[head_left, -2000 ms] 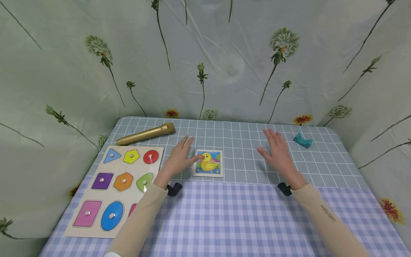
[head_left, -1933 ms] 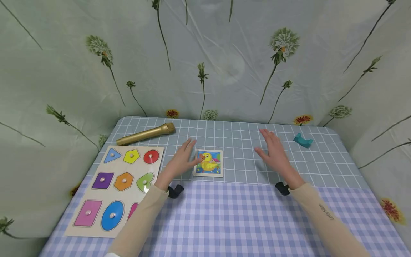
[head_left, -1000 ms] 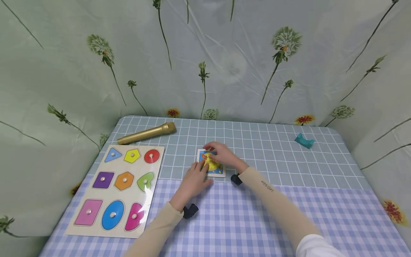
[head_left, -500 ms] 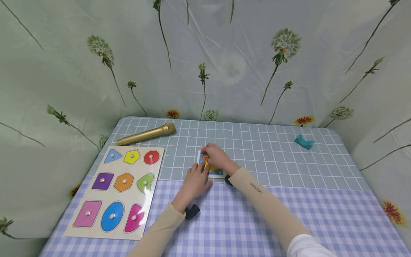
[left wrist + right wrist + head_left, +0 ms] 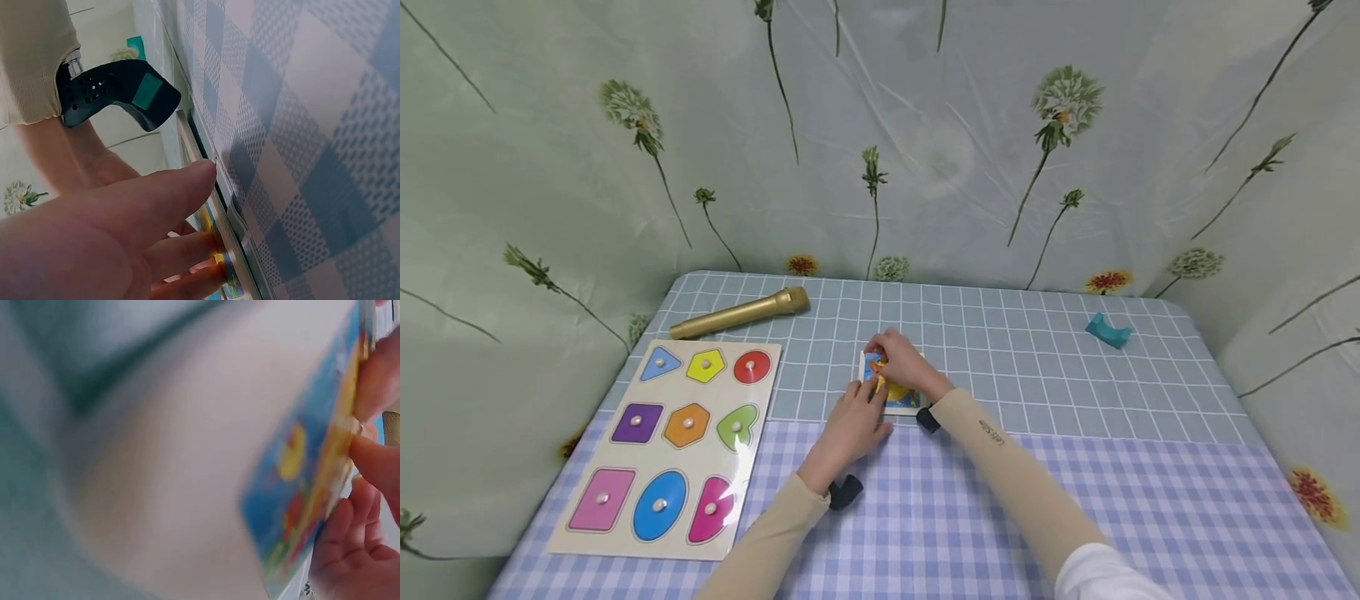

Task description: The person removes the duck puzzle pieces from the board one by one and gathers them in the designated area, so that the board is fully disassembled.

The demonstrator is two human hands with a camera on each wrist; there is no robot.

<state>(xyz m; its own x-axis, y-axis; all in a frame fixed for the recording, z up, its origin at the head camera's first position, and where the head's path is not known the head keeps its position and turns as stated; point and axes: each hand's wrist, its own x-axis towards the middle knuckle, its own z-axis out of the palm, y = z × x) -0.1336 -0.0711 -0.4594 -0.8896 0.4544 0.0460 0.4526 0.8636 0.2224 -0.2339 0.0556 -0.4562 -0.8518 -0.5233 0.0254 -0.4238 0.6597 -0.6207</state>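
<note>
A small square duck jigsaw puzzle in a pale frame lies at the middle of the table, partly covered by both hands. My right hand reaches over its upper part, thumb and fingers pinching a yellow and orange puzzle piece at the duck's head. In the right wrist view the thumb and a finger meet at the edge of the picture. My left hand comes from the lower left, its fingertips resting on the puzzle beside the right fingers. In the left wrist view its fingers are extended onto the picture.
A wooden knob puzzle board with coloured shapes lies at the left. Behind it is a gold microphone. A teal curved block sits at the far right. A patterned curtain hangs around the table.
Both hands have come from either side of the duck puzzle onto it. The right fingers have curled into a pinch at the duck's head, while the left fingertips settled on the puzzle.
</note>
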